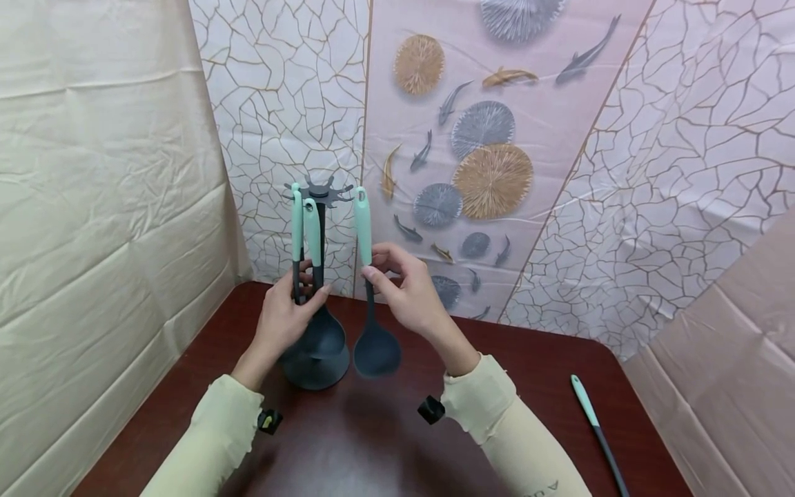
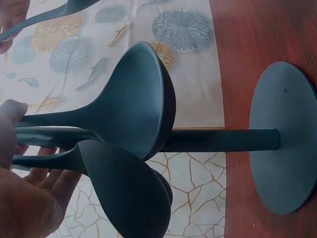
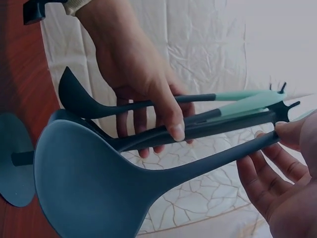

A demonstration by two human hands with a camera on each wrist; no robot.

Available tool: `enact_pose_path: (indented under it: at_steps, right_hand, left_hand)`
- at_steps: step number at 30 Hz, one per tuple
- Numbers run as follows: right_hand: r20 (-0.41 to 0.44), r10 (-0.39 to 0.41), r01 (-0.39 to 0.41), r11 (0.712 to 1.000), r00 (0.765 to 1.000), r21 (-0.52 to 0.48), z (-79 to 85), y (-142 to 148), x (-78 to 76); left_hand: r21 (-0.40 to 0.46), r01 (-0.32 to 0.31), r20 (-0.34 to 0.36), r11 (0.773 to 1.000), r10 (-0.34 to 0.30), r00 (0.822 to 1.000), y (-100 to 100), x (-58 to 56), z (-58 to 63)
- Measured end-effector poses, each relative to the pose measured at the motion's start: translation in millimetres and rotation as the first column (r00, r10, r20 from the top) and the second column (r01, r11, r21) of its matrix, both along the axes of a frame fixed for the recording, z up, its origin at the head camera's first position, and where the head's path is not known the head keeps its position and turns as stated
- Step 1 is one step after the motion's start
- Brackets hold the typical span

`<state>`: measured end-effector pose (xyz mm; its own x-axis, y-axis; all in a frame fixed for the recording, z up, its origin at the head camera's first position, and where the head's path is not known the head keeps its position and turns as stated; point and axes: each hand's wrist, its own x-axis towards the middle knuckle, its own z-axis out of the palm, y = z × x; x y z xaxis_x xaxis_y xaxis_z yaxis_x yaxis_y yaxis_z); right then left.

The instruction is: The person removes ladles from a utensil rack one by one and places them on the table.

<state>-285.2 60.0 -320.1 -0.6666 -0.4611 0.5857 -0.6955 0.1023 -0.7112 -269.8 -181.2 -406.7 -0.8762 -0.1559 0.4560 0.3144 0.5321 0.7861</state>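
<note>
A dark utensil stand (image 1: 320, 190) with a hooked top and round base holds utensils with mint handles. My left hand (image 1: 284, 310) grips around its pole and the handle of a hanging ladle (image 2: 131, 99), thumb over the ladle's shaft. Another hanging utensil (image 2: 124, 183) with a dark curved head lies close beside that hand; its mint handle shows at the left in the head view. To the right of the stand, my right hand (image 1: 406, 286) pinches a serving spoon (image 1: 377, 351) just below its mint grip. The spoon hangs head down, its wide round bowl apart from the stand.
A long utensil (image 1: 595, 411) with a mint handle and dark shaft lies at the right of the dark red table (image 1: 497, 428), its far end out of view. Patterned cloth (image 1: 298, 83) stands behind the table, with plain cloth walls at both sides.
</note>
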Motion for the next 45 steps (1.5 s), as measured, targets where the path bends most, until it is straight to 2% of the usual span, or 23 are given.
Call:
enact_pose_path:
  at_steps: [7,13,18,27,45]
  right_hand:
    - [0.020,0.008,-0.006,0.998,1.000,-0.069,4.8,12.8,-0.9]
    - [-0.021,-0.002,0.000,0.996,1.000,-0.092,7.2,22.6,-0.7]
    - [-0.049,-0.010,0.005,0.995,0.999,-0.098,7.8,27.1,-1.2]
    - [-0.005,-0.024,0.023,0.993,1.000,-0.117,8.7,36.5,-0.3]
    - [-0.011,-0.027,0.026,0.992,1.000,-0.122,15.0,55.2,-0.6]
  left_hand:
    - [0.003,0.014,0.001,1.000,-0.014,1.000,-0.4,-0.4,-0.1]
    - [0.008,0.021,0.005,1.000,-0.021,1.000,-0.1,-0.2,-0.3]
    - [0.011,0.013,0.008,1.000,-0.014,1.000,-0.2,1.0,-0.4]
    - [0.014,0.012,0.015,1.000,-0.012,1.000,0.4,1.6,-2.3]
    - [0.004,0.003,0.000,1.000,-0.003,1.000,1.5,1.7,0.6]
